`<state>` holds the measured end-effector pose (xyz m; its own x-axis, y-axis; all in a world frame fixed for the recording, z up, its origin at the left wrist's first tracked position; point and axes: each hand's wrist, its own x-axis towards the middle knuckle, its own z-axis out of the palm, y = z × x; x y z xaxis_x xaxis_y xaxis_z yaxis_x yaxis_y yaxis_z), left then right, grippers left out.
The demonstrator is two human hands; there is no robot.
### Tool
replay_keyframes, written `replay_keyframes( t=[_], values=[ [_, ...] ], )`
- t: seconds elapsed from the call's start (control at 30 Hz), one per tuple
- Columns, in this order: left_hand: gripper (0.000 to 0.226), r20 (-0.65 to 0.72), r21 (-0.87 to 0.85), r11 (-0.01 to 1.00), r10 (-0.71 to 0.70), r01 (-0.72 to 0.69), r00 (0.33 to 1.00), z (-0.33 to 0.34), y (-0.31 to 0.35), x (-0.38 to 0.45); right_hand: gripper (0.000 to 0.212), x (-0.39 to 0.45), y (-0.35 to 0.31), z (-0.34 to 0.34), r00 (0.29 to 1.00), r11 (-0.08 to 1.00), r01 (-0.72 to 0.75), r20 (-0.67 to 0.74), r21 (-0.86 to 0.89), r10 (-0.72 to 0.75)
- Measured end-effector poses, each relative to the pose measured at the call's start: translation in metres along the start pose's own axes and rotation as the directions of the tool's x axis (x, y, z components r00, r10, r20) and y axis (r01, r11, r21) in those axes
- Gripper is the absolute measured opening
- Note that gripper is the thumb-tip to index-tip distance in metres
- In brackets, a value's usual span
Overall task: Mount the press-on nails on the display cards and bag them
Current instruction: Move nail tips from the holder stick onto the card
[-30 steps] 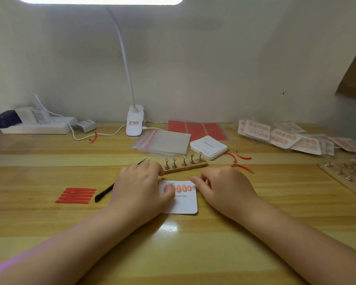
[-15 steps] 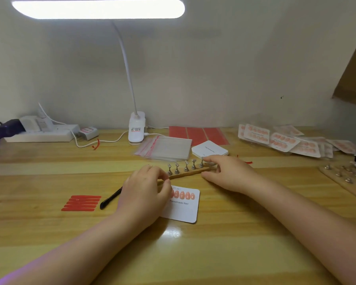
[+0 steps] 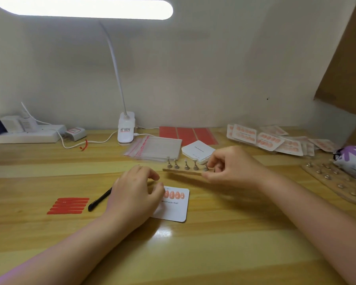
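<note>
Desk point(image 3: 193, 254) w/ bags point(image 3: 154, 149) at back centre. Card point(image 3: 174, 208) w/ nails point(image 3: 174, 195) lies under left hand point(image 3: 136, 198), fingers loosely curled on its left edge. Right hand point(image 3: 232, 167) pinches holder point(image 3: 185, 170), long axis left-right, just behind card. Bags lie beyond both hands, right hand is nearer.

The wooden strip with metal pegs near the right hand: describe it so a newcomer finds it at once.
Start at the white clip lamp by the wall and come forward past the clear bags. The wooden strip lies there, its right end pinched by the right hand. It bears one row of five pegs.
</note>
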<state>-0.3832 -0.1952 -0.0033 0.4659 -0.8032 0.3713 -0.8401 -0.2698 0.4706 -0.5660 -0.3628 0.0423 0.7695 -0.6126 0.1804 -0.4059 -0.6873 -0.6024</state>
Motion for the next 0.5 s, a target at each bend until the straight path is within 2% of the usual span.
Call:
replay_keyframes(
  t=[0.1, 0.23, 0.37, 0.5],
  values=[
    [0.013, -0.001, 0.007, 1.0, -0.001, 0.001, 1.0, -0.001, 0.001, -0.001, 0.018, -0.014, 0.003, -0.021, 0.993, 0.999, -0.042, -0.108, -0.02, 0.04],
    [0.014, 0.006, 0.011, 1.0, -0.009, 0.008, 1.0, -0.001, 0.002, 0.0, 0.019, -0.038, 0.016, -0.055, 0.972, 0.971, -0.149, -0.21, -0.189, 0.108],
    [0.011, 0.012, 0.013, 1.0, -0.005, 0.004, 1.0, 0.0, 0.002, 0.001, 0.023, -0.066, 0.044, -0.076, 0.911, 0.868, -0.366, -0.319, -0.335, 0.262],
    [0.011, 0.022, 0.029, 1.0, -0.01, 0.01, 1.0, 0.001, 0.003, 0.002, 0.026, -0.09, 0.069, -0.079, 0.831, 0.744, -0.546, -0.364, -0.385, 0.421]
  ],
)
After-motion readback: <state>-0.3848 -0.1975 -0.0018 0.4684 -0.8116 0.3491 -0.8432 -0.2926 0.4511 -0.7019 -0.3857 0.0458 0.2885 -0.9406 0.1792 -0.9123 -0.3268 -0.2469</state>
